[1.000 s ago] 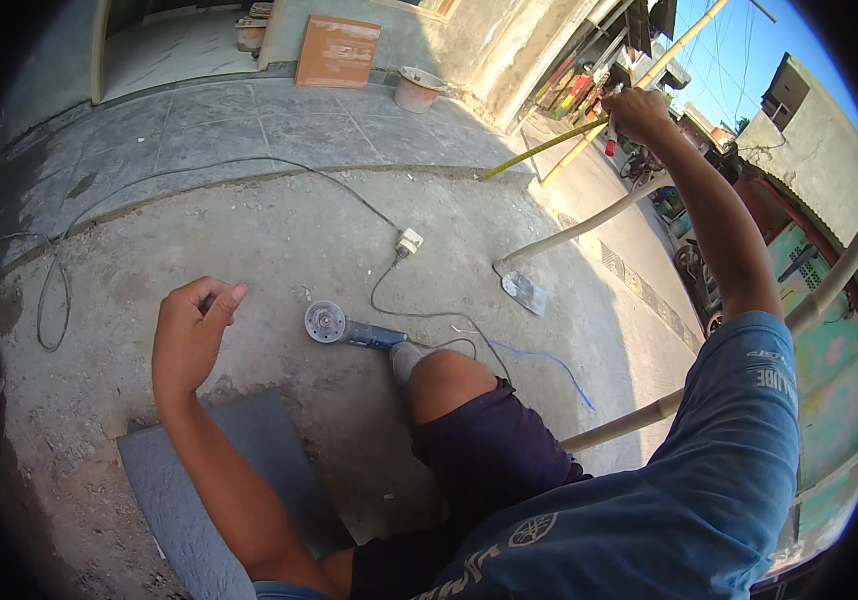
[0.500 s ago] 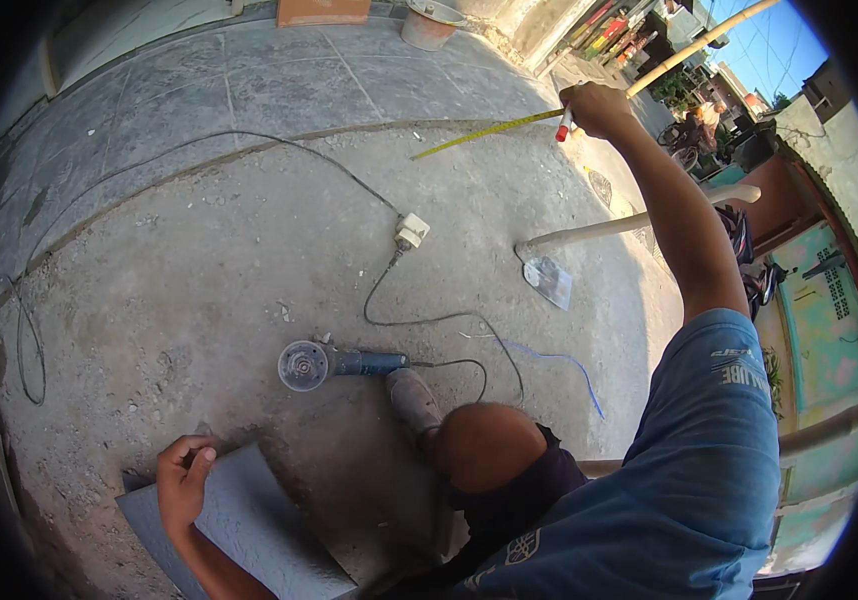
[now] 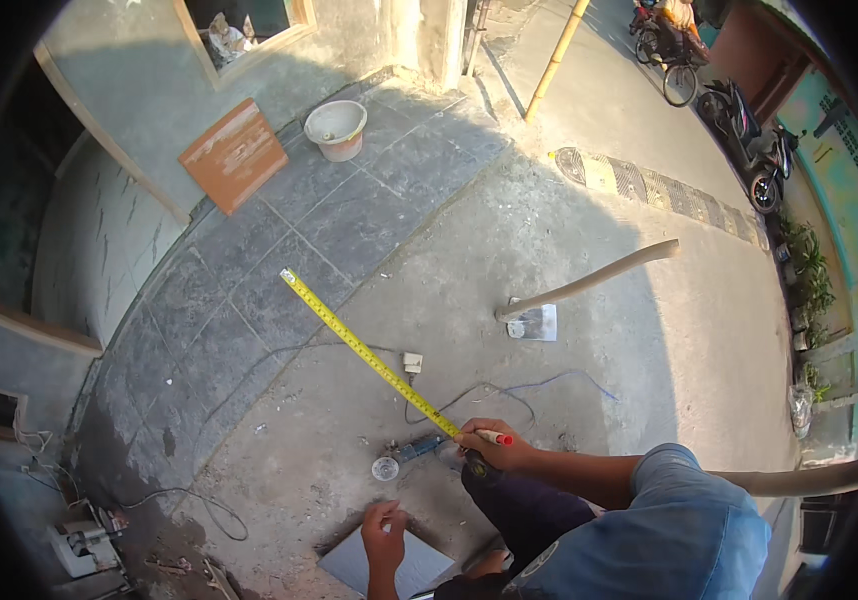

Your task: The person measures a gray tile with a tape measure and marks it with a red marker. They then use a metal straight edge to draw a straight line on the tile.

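Note:
My right hand is closed round a tape measure, and a marker with a red cap sticks out of the same grip. The yellow tape blade reaches from that hand toward the far left, its free end in the air. The tape's case is mostly hidden by my fingers. My left hand, fingers loosely bent and apart, is over a grey tile on the ground; nothing shows in it. Just beyond lies an angle grinder with a round guard.
A white socket block and cables lie on the rough concrete. A wooden pole rises beside a clear plastic bag. Farther off stand a bucket, a brown board and a parked motorbike. A cyclist is on the road.
My right hand has come down and nearer with the tape and marker, from high at the right. The view has swung, showing more doorway and road. My left hand stays by the tile.

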Demonstrator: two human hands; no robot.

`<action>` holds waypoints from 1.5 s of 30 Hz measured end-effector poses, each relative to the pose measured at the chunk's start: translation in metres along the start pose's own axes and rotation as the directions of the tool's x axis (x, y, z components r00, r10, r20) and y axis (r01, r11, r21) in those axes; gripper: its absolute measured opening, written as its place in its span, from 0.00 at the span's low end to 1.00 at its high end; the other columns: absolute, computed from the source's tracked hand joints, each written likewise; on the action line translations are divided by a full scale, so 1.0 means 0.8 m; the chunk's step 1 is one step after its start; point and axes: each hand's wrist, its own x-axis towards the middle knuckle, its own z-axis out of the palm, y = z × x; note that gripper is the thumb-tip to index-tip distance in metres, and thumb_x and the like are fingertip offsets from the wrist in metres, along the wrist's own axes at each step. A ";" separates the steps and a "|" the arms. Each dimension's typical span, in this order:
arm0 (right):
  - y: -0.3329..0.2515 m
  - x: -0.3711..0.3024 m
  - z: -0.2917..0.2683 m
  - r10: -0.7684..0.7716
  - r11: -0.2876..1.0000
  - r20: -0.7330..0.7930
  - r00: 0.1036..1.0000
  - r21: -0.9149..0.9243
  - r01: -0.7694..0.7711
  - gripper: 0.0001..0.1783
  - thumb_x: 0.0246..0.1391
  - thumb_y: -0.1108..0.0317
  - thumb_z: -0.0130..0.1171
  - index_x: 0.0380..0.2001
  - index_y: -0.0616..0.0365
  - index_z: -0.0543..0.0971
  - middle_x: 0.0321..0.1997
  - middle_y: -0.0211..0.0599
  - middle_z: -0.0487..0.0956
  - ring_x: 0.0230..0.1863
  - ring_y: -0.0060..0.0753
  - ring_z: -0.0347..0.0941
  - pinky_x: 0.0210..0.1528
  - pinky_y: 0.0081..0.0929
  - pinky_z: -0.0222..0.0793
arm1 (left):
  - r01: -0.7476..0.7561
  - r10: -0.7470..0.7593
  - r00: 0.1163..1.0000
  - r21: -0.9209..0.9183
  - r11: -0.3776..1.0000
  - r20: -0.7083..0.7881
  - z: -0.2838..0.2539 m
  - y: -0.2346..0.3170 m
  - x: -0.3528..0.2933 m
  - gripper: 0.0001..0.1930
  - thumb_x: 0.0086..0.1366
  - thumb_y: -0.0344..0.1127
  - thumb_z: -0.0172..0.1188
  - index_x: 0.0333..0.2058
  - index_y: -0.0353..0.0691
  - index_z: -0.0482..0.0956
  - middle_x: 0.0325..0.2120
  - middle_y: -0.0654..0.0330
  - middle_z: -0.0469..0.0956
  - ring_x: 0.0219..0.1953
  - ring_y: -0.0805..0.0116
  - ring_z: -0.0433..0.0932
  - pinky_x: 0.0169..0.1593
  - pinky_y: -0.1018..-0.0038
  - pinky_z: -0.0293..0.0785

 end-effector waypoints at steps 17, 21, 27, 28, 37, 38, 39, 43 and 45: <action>-0.321 -0.025 -0.066 -0.330 0.939 -0.463 0.823 -0.075 0.335 0.13 0.61 0.60 0.58 0.38 0.60 0.77 0.37 0.44 0.80 0.39 0.28 0.76 0.43 0.28 0.70 | 0.244 -0.058 0.928 -0.482 0.841 0.368 0.188 0.431 0.283 0.17 0.74 0.45 0.45 0.40 0.34 0.71 0.33 0.56 0.77 0.35 0.67 0.78 0.41 0.70 0.77; -0.358 0.058 -0.094 -0.473 0.794 -0.667 0.576 -0.038 0.607 0.18 0.59 0.59 0.62 0.41 0.63 0.75 0.37 0.39 0.80 0.36 0.26 0.76 0.41 0.29 0.72 | 0.341 -0.080 0.899 -0.574 0.744 0.430 0.214 0.436 0.400 0.16 0.75 0.45 0.41 0.35 0.38 0.68 0.29 0.55 0.76 0.32 0.65 0.78 0.39 0.65 0.78; -0.451 0.191 -0.199 -0.366 0.893 -0.756 0.543 -0.121 0.434 0.19 0.55 0.61 0.64 0.43 0.62 0.74 0.37 0.41 0.80 0.38 0.36 0.77 0.41 0.34 0.72 | 0.400 -0.155 0.839 -0.398 0.826 0.521 0.250 0.469 0.631 0.16 0.74 0.46 0.43 0.33 0.40 0.68 0.23 0.56 0.73 0.24 0.64 0.76 0.32 0.69 0.77; -0.475 0.193 -0.215 -0.262 0.903 -0.762 0.592 0.023 0.429 0.18 0.54 0.63 0.65 0.43 0.61 0.74 0.38 0.46 0.80 0.40 0.46 0.78 0.42 0.38 0.72 | 0.414 -0.183 0.800 -0.305 0.858 0.571 0.242 0.470 0.665 0.15 0.74 0.45 0.44 0.32 0.40 0.68 0.22 0.57 0.73 0.22 0.65 0.75 0.30 0.69 0.76; -0.526 0.172 -0.404 -0.143 0.981 -0.979 0.144 -0.121 0.152 0.17 0.52 0.65 0.67 0.41 0.62 0.74 0.35 0.46 0.80 0.38 0.42 0.78 0.41 0.35 0.73 | -0.136 -0.310 0.701 0.547 0.826 0.642 0.259 0.514 0.931 0.15 0.70 0.41 0.47 0.28 0.36 0.73 0.18 0.57 0.73 0.20 0.65 0.73 0.27 0.68 0.69; -0.541 0.171 -0.430 -0.106 0.980 -0.986 0.129 -0.082 0.180 0.18 0.53 0.63 0.67 0.41 0.62 0.74 0.35 0.46 0.80 0.37 0.40 0.78 0.40 0.35 0.72 | -0.240 -0.293 0.730 0.634 0.735 0.617 0.266 0.509 0.968 0.16 0.69 0.42 0.48 0.31 0.33 0.75 0.20 0.51 0.75 0.23 0.57 0.76 0.30 0.62 0.70; -0.543 0.165 -0.457 -0.132 0.978 -0.988 0.079 -0.117 0.174 0.17 0.54 0.63 0.67 0.40 0.62 0.75 0.34 0.46 0.80 0.38 0.39 0.78 0.40 0.34 0.72 | -0.317 -0.276 0.726 0.663 0.679 0.630 0.289 0.516 0.994 0.17 0.68 0.42 0.48 0.32 0.31 0.76 0.24 0.46 0.76 0.28 0.49 0.76 0.34 0.58 0.70; -0.517 0.146 -0.517 -0.106 0.989 -0.992 -0.072 -0.112 0.092 0.17 0.57 0.61 0.64 0.42 0.62 0.75 0.34 0.46 0.81 0.37 0.40 0.79 0.42 0.34 0.73 | -0.640 -0.246 0.655 0.697 0.322 0.715 0.376 0.574 1.053 0.18 0.67 0.41 0.47 0.34 0.31 0.78 0.36 0.39 0.78 0.41 0.37 0.75 0.45 0.49 0.70; -0.514 0.162 -0.551 -0.040 0.994 -0.997 -0.072 -0.047 0.102 0.17 0.57 0.61 0.63 0.42 0.62 0.75 0.35 0.47 0.81 0.37 0.40 0.79 0.42 0.34 0.73 | -0.668 -0.288 0.643 0.704 0.241 0.710 0.413 0.600 1.081 0.17 0.67 0.41 0.47 0.35 0.31 0.78 0.37 0.39 0.78 0.42 0.38 0.76 0.46 0.48 0.70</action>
